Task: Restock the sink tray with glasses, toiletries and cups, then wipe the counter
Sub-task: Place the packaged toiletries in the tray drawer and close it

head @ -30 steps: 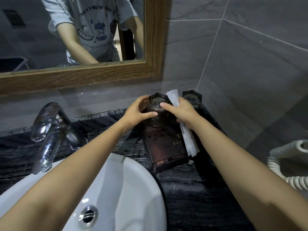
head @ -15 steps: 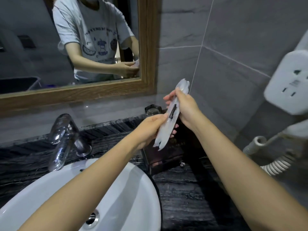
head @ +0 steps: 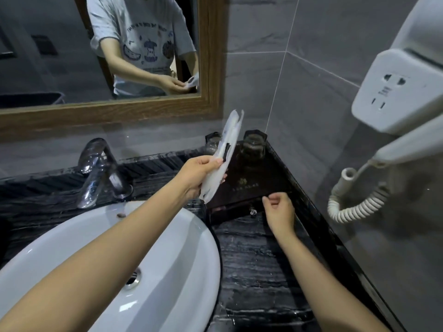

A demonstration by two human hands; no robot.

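Dark stone counter point(head: 259, 255) runs beside a white sink point(head: 143, 259), and a dark tray point(head: 249, 185) sits in the corner by the grey tile wall with two glasses point(head: 254, 144) standing at its back edge. From the head view, the left hand point(head: 199, 174) holds the wrapped toiletry packets point(head: 225, 159) up over the tray, its fingers point(head: 211, 161) clamped on them, while the right hand point(head: 279, 210) hangs near the small drawer knob point(head: 252, 211) on the tray front, fingers half curled and holding nothing. I think a good way is to keep the packets high so they do not bump the glasses, pinch the knob softly, and steady the tray so it does not slide.
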